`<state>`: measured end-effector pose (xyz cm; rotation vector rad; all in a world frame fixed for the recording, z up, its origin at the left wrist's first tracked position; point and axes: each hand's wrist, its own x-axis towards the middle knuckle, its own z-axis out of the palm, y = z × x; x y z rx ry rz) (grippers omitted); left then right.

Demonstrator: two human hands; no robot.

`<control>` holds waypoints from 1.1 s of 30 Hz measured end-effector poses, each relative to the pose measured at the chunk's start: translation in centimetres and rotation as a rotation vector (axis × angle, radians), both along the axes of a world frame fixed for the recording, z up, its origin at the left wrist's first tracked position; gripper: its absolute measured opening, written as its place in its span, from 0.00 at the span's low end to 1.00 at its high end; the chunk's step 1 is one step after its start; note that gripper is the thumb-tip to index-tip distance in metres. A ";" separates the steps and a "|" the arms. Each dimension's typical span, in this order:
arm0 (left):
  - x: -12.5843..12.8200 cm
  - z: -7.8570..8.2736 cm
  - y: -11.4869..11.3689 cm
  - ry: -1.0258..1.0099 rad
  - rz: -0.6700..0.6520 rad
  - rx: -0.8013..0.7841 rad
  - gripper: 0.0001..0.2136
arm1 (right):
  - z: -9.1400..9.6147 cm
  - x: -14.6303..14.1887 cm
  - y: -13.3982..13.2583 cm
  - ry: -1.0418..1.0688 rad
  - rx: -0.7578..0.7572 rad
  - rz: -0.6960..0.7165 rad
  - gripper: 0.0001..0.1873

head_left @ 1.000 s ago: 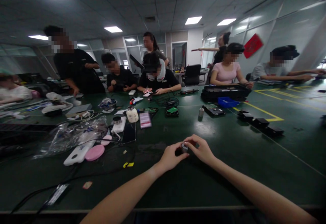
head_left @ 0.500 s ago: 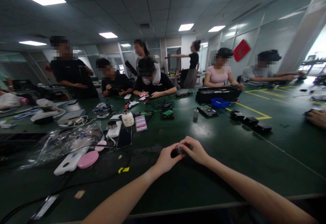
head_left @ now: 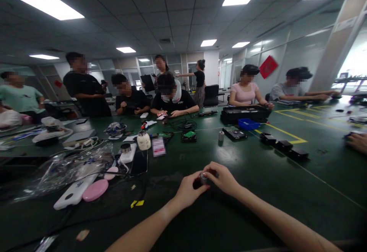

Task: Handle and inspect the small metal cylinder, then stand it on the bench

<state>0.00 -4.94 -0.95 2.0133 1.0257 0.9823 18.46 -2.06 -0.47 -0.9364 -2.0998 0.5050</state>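
Observation:
Both my hands meet over the green table [head_left: 258, 175], a little in front of me. My left hand [head_left: 187, 191] and my right hand [head_left: 223, 177] are closed around a small dark object with a silvery round top [head_left: 203, 178], held between the fingertips just above the tabletop. What the object is I cannot make out. Both forearms reach in from the bottom edge.
Left of my hands lie a pink round disc [head_left: 95, 190], a white device [head_left: 73, 193], clear plastic bags [head_left: 65, 164], a phone [head_left: 139, 162] and cables. Black boxes [head_left: 283, 146], a blue tray [head_left: 248, 123] and circuit boards [head_left: 189, 136] sit further back. Several people sit or stand around the table.
The view has tilted up and turned a little, so more ceiling shows. My hands stay together on the small object, lower in the picture than before.

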 end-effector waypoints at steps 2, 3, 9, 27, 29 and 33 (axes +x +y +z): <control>0.0 0.2 -0.1 -0.002 -0.003 -0.005 0.14 | 0.4 0.1 0.0 -0.016 -0.046 0.005 0.08; -0.1 0.3 -0.2 -0.005 -0.006 -0.006 0.14 | 0.6 0.1 0.1 -0.025 -0.073 0.015 0.09; -0.2 0.4 -0.2 0.018 0.022 -0.038 0.18 | 2.7 1.0 1.8 -0.114 -0.281 0.298 0.15; -0.2 -0.1 -0.1 -0.007 0.023 -0.024 0.21 | 1.3 1.0 0.8 0.143 -0.294 0.143 0.16; -0.2 -0.2 -0.1 -0.009 0.020 -0.041 0.20 | 1.4 2.2 1.3 0.116 -0.269 0.135 0.16; -0.2 0.1 -0.2 -0.018 0.036 -0.053 0.20 | 0.7 5.0 2.2 -0.078 -0.276 0.175 0.15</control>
